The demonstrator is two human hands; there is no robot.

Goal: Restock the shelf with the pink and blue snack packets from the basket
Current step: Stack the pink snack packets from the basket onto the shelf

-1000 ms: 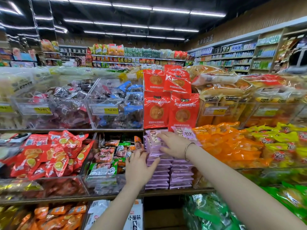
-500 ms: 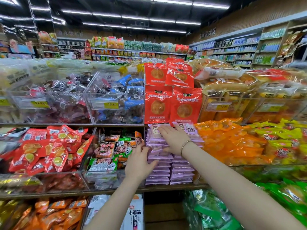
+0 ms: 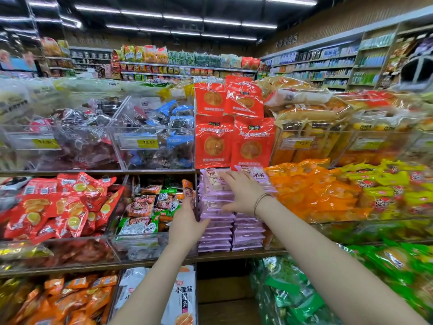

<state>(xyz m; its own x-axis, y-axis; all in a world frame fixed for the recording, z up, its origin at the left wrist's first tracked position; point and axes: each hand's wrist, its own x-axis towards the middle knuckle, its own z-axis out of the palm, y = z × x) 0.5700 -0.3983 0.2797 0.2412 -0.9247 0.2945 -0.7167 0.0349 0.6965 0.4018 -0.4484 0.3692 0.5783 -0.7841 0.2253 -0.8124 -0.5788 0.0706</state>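
Nothing shifted — both hands [image 3: 243,193] on pink packets [image 3: 216,240].

I see glossy plastic pink packets [image 3: 216,216], clear glossy plastic bins [image 3: 154,146], and a thin metal-looking bracelet [image 3: 260,200].

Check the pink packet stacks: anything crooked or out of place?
Yes. The top packets of the left pink stack sit tilted and overhang the neat layers below. The right hand lies on them; the left hand braces the stack's side.
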